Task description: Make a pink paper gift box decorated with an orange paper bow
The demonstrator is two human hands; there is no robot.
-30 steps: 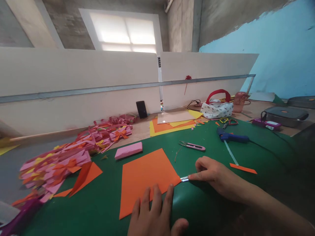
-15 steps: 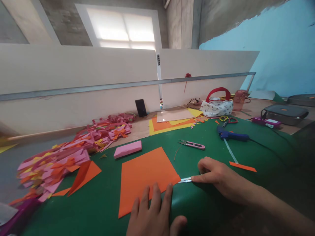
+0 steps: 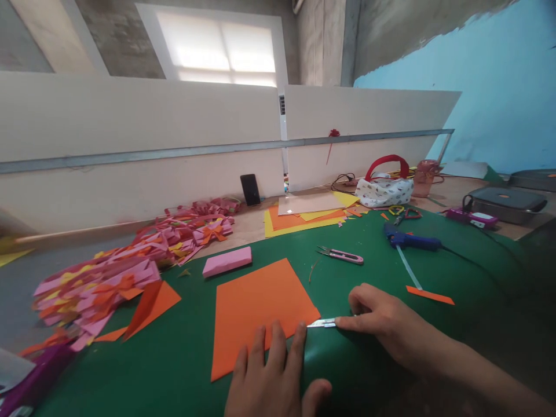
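Note:
A sheet of orange paper [image 3: 256,307] lies on the green mat [image 3: 143,376] in front of me. My left hand [image 3: 269,376] rests spread on its near edge, fingers flat and thumb out to the right. In my right hand [image 3: 382,315] is a utility knife [image 3: 322,323], its handle mostly hidden under my fingers, index finger stretched along the top. The metal blade points left at the paper's right corner, close to my left index fingertip. Beyond the paper lie a pink block [image 3: 227,262] and pink-handled thread snips [image 3: 341,255].
Pink, orange and yellow paper bows [image 3: 130,272] are heaped at the left. A blue glue gun [image 3: 412,240] with its cord lies right, near an orange strip [image 3: 430,295]. Coloured sheets [image 3: 273,231], a phone [image 3: 250,190] and a red-handled bag [image 3: 384,191] stand or lie at the back.
The knife's blade has shifted slightly left and down, from touching the paper's right corner to just below it. My left hand stays on the paper. The whole view has shifted slightly.

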